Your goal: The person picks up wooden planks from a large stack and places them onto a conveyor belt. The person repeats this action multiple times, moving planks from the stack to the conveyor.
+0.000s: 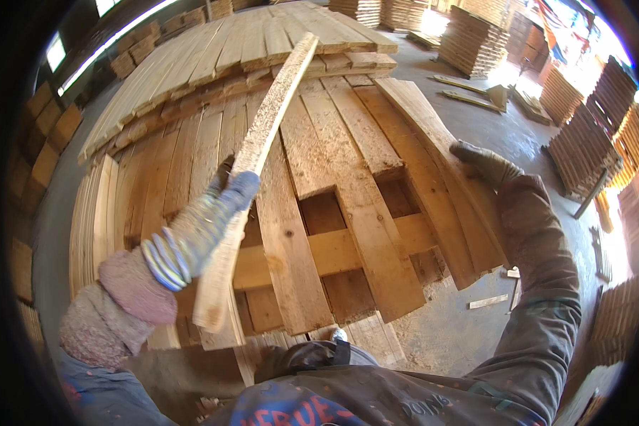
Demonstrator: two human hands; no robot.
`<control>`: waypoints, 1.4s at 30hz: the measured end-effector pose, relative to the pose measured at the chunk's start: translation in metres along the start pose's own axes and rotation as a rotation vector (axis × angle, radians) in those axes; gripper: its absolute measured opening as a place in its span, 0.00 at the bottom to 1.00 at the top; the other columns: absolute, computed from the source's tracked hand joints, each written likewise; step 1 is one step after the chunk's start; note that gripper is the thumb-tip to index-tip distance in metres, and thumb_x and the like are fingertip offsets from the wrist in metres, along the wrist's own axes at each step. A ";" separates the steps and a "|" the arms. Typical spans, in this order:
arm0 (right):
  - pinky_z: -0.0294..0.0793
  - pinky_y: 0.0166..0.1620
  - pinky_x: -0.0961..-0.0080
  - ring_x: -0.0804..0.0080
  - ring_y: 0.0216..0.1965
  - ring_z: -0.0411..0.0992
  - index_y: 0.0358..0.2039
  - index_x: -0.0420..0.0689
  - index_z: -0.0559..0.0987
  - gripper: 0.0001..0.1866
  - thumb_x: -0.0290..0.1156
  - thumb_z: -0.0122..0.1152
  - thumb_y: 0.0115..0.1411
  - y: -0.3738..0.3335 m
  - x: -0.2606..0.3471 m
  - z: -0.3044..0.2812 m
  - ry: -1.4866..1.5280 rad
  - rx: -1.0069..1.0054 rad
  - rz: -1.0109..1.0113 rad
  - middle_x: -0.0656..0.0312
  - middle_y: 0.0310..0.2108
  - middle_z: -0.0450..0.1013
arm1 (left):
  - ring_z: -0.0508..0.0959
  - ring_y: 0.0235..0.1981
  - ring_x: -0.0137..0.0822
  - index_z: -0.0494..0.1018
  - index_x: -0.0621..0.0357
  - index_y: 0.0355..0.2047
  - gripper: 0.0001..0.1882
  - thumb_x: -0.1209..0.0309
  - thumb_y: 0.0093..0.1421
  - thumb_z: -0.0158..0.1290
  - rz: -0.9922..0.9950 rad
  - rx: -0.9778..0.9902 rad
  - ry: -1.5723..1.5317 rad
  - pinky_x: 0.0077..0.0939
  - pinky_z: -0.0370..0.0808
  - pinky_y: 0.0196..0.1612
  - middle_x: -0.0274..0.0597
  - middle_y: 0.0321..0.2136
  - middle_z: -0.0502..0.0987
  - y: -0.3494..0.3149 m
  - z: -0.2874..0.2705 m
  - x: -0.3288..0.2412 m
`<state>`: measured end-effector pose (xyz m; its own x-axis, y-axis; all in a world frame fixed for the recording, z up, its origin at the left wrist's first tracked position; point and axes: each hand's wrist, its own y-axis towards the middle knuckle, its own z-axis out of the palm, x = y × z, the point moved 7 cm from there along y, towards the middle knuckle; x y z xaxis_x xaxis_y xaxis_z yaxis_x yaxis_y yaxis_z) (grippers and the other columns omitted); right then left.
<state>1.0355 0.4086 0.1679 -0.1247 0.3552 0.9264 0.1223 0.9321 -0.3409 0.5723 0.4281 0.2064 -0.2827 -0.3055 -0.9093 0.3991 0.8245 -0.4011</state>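
Observation:
My left hand (227, 195), in a worn light glove with a blue finger, is closed around a long narrow board (273, 117). That board slants over the stack, its far end raised and its rough face dusted with sawdust. At the stack's right side, my right hand (484, 163), also gloved, grips the outer edge of a wide board (433, 135); its thumb is hidden. Between my hands, several loose boards (295, 259) lie side by side with uneven ends. Gaps among them show a crosswise board (312, 257) underneath.
Beyond these lies a higher layer of wide planks (234, 46). Upright boards (92, 220) line the left side. Stacks of cut wood (473, 41) stand on the grey floor at the back right, with more piles (586, 153) at the right. Offcuts (488, 302) lie near my right arm.

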 end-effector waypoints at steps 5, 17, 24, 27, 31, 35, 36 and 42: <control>0.77 0.51 0.75 0.69 0.48 0.76 0.61 0.39 0.74 0.34 0.38 0.74 0.56 -0.020 0.020 -0.002 0.091 0.008 -0.194 0.58 0.51 0.77 | 0.72 0.59 0.39 0.36 0.53 0.76 0.47 0.57 0.70 0.55 0.110 -0.016 0.277 0.31 0.68 0.64 0.54 0.62 0.67 0.003 0.033 0.047; 0.75 0.57 0.74 0.71 0.51 0.76 0.55 0.39 0.79 0.23 0.40 0.67 0.64 0.026 -0.015 0.012 0.142 0.086 -0.146 0.60 0.50 0.79 | 0.72 0.62 0.37 0.69 0.66 0.63 0.24 0.63 0.74 0.44 0.443 0.125 0.310 0.29 0.65 0.67 0.46 0.60 0.75 0.026 0.029 0.026; 0.70 0.61 0.70 0.71 0.61 0.70 0.62 0.46 0.74 0.23 0.42 0.52 0.72 0.006 0.001 -0.040 -0.066 0.208 -0.515 0.61 0.60 0.74 | 0.81 0.46 0.32 0.79 0.64 0.51 0.20 0.61 0.67 0.57 0.197 -0.113 0.207 0.27 0.77 0.56 0.43 0.47 0.82 -0.062 -0.070 0.020; 0.67 0.65 0.67 0.69 0.61 0.70 0.64 0.44 0.73 0.22 0.39 0.48 0.74 -0.022 0.016 0.039 0.096 0.372 -0.609 0.60 0.61 0.73 | 0.80 0.50 0.31 0.79 0.62 0.52 0.22 0.57 0.68 0.56 0.109 -0.210 -0.017 0.26 0.73 0.59 0.39 0.47 0.82 -0.067 -0.098 0.062; 0.68 0.65 0.66 0.67 0.59 0.71 0.64 0.41 0.72 0.24 0.42 0.48 0.74 -0.037 0.021 0.146 -0.147 0.364 -0.349 0.60 0.60 0.73 | 0.70 0.62 0.32 0.72 0.63 0.61 0.30 0.52 0.69 0.54 0.170 -0.225 0.260 0.27 0.63 0.68 0.42 0.58 0.75 -0.070 -0.091 0.073; 0.76 0.54 0.71 0.70 0.50 0.76 0.58 0.38 0.76 0.28 0.47 0.61 0.66 -0.026 0.015 0.140 0.015 0.360 -0.291 0.60 0.51 0.77 | 0.62 0.70 0.36 0.65 0.58 0.67 0.27 0.56 0.75 0.41 0.384 0.019 0.498 0.31 0.53 0.74 0.43 0.68 0.66 -0.061 -0.080 0.075; 0.77 0.52 0.71 0.70 0.47 0.77 0.57 0.38 0.76 0.29 0.48 0.63 0.64 -0.020 0.017 0.136 0.043 0.322 -0.297 0.60 0.49 0.78 | 0.61 0.70 0.36 0.65 0.55 0.68 0.26 0.59 0.75 0.40 0.428 0.078 0.506 0.30 0.52 0.74 0.42 0.68 0.65 -0.055 -0.076 0.068; 0.79 0.50 0.71 0.69 0.43 0.78 0.52 0.44 0.81 0.22 0.42 0.68 0.62 0.032 -0.002 0.143 0.360 0.204 -0.398 0.64 0.45 0.80 | 0.61 0.70 0.36 0.65 0.61 0.67 0.42 0.40 0.65 0.53 0.295 -0.074 0.137 0.31 0.51 0.74 0.46 0.66 0.68 -0.004 -0.091 0.084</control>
<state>0.8990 0.4475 0.1326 0.2249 -0.0395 0.9736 -0.0621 0.9966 0.0548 0.4676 0.4427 0.1421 -0.2807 0.0142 -0.9597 0.4184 0.9017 -0.1091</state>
